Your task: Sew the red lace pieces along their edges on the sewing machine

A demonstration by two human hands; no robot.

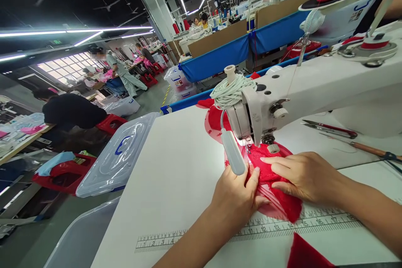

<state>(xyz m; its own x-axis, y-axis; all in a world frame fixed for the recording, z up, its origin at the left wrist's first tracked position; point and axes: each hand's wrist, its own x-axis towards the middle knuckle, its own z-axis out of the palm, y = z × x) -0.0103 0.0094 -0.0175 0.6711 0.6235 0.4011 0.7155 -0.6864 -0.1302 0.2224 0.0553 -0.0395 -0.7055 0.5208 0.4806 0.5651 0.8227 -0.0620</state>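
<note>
A red lace fabric piece [266, 167] lies on the white sewing table, part of it under the presser foot [248, 148] of a white sewing machine [307, 83]. My left hand [235, 190] rests on the left side of the fabric, thumb and forefinger apart; a small lamp [233, 153] hides some of its other fingers. Lying over the right side of the same cloth is my right hand [301, 173], its fingers stretched toward the needle area. More red sheer fabric [214, 123] spreads behind the machine head.
A printed ruler [264, 229] runs along the table front. Thread snips [329, 129] and a wooden-handled tool [370, 149] lie right of the machine. Another red cloth piece [306, 253] is at the front edge. A lidded plastic box [125, 150] stands left; people work beyond.
</note>
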